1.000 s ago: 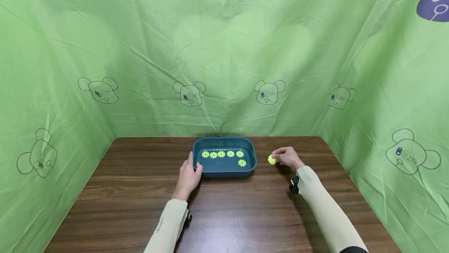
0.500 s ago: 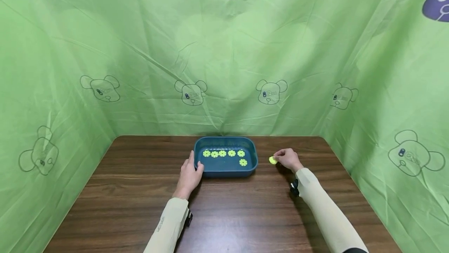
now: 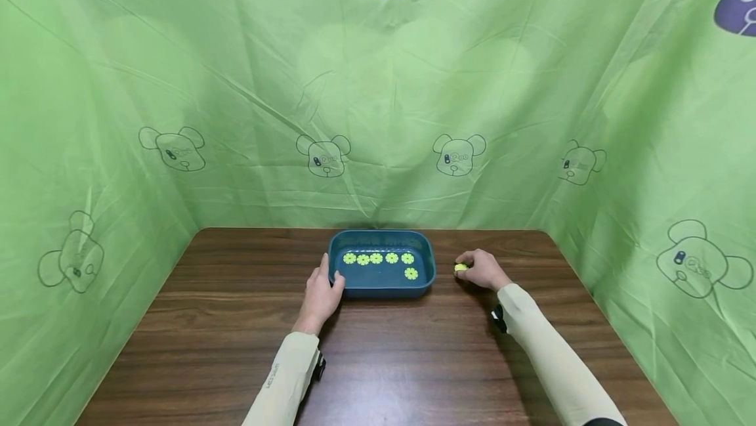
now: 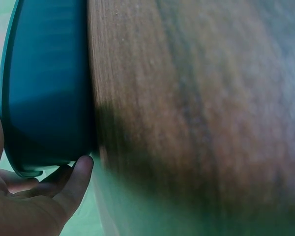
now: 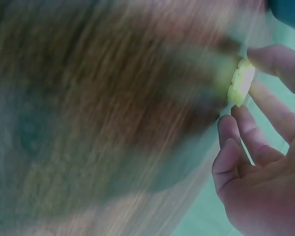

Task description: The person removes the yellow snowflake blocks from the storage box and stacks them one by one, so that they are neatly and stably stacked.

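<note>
A dark blue rectangular tray [image 3: 380, 292] stands at the back middle of the table. Inside it lie several yellow-green snowflake discs, a row of them along the far side and a single snowflake disc [image 3: 411, 274] at the right. My left hand [image 3: 320, 296] holds the tray's near left corner, thumb at the rim and fingers along the outer left wall. To the right of the tray, my right hand [image 3: 485, 270] pinches another snowflake disc [image 5: 242, 82] between thumb and fingertips, close over the table. That disc appears tilted nearly edge-on, its far part hidden by fingers in the head view.
The brown wood-grain table [image 3: 390, 354] reaches back to a green printed curtain [image 3: 378, 196], which also encloses the left and right sides. A small black device [image 3: 499, 318] sits on the right wrist, and another black device [image 3: 319, 367] on the left.
The disc in my right hand has turned from facing the head camera to nearly edge-on, and the hand has dipped slightly. My left hand stays at the tray. The head view shifts slightly.
</note>
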